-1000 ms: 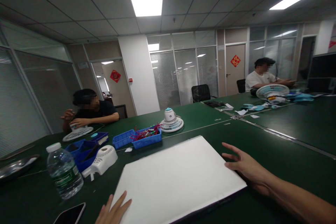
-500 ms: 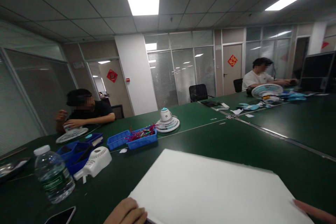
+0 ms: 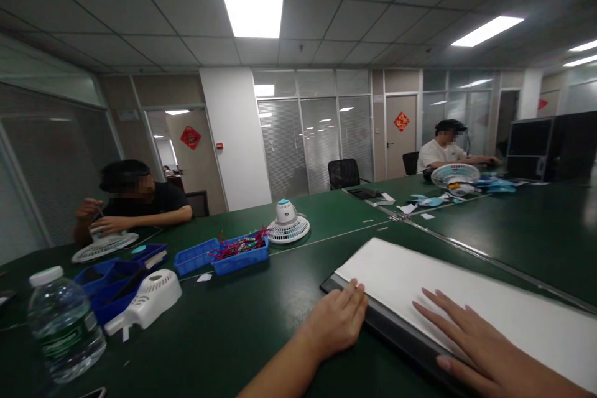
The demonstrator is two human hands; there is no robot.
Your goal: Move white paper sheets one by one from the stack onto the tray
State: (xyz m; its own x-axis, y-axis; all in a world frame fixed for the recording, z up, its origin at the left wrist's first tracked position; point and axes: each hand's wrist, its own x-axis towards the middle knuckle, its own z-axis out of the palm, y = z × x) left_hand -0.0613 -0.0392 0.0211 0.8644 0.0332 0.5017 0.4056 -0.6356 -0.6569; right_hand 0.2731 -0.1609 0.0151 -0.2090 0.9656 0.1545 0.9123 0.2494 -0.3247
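A large flat white board (image 3: pixel 448 286) with a black edge along its near side lies at the right front of the green table. At its near left corner, the fingers of my left hand (image 3: pixel 338 317) are close together and bent over the edge; the thumb is hidden. My right hand (image 3: pixel 485 342) lies across the board's near edge, fingers spread on the white surface and the palm low in the frame.
A water bottle (image 3: pixel 65 329) and a white plastic housing (image 3: pixel 152 298) stand at left. Blue bins (image 3: pixel 242 261), one with red wires, are behind. A fan part (image 3: pixel 286 224) sits mid-table. Two people (image 3: pixel 144 199) work across the table; a black computer case (image 3: pixel 529 149) stands right.
The white board has moved right and turned, so its black near edge shows. My left hand has moved right along with it; my right hand has come in over the board. The view has shifted slightly.
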